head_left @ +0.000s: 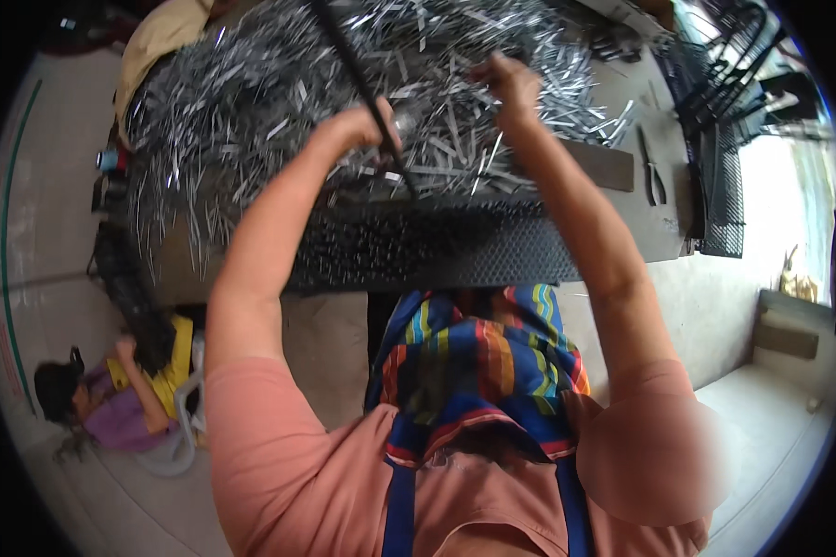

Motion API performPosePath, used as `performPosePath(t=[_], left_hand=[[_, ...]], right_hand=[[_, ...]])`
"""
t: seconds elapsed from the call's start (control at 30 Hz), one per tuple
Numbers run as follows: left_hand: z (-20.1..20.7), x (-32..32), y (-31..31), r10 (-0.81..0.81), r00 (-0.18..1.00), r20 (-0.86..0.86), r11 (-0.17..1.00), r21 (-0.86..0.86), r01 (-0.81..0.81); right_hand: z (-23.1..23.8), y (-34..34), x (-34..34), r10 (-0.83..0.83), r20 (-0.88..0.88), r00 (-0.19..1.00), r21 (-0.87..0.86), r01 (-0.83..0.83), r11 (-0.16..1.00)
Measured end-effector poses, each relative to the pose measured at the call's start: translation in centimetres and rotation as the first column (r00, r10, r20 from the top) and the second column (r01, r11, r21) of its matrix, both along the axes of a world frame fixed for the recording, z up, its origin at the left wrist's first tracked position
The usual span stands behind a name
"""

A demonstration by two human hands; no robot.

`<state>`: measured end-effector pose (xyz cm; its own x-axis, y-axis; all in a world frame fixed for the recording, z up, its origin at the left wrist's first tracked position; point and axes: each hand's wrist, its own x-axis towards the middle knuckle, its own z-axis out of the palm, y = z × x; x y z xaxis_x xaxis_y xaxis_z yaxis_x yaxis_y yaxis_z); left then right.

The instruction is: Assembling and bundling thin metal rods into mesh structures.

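Note:
A thick heap of thin, shiny silver strips [251, 102] covers most of the work table. Along its near edge lies a black panel with a honeycomb-like mesh [437, 241]. From the top of the view a long dark bar [348, 56] slants down to that panel. My left hand [367, 128] is closed around the bar above the strips; part of its fingers is hidden behind the bar. Farther right, my right hand [513, 88] hovers over the heap with its fingers pinched together. Blur hides whatever may be between them.
Right of the heap lie a flat dark block [602, 167] and pliers [651, 167]. Black mesh racks [720, 186] stand at the table's right edge. Tan cloth [153, 51] hangs at the far left. Another person [125, 399] sits on a pale chair at lower left.

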<state>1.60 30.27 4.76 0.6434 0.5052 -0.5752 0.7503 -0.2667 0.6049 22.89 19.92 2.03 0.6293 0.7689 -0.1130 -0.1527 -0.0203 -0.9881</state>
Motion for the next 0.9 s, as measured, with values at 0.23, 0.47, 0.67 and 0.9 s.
performPosePath(t=[0.23, 0.47, 0.67, 0.9], left_hand=[[2.8, -15.1, 4.7, 0.902, 0.335, 0.273, 0.41, -0.292, -0.864], [-4.5, -32.3, -1.4, 0.56, 0.01, 0.828, 0.301, -0.193, -0.934], [-17.6, -34.3, -5.7, 0.394, 0.173, 0.903, 0.053, 0.166, -0.985], [-11.7, -36.5, 1.1, 0.48, -0.447, 0.755, -0.298, -0.339, -0.892]], right_hand=[[-0.9, -11.3, 6.7, 0.213, 0.616, 0.758, -0.158, -0.146, 0.977], [1.6, -24.2, -6.4, 0.303, 0.817, 0.49, -0.202, -0.248, 0.948], [-2.5, -29.8, -12.6, 0.539, 0.61, 0.581, -0.37, -0.392, 0.842], [-3.2, -27.8, -13.7, 0.558, 0.547, 0.624, -0.378, -0.41, 0.83]])
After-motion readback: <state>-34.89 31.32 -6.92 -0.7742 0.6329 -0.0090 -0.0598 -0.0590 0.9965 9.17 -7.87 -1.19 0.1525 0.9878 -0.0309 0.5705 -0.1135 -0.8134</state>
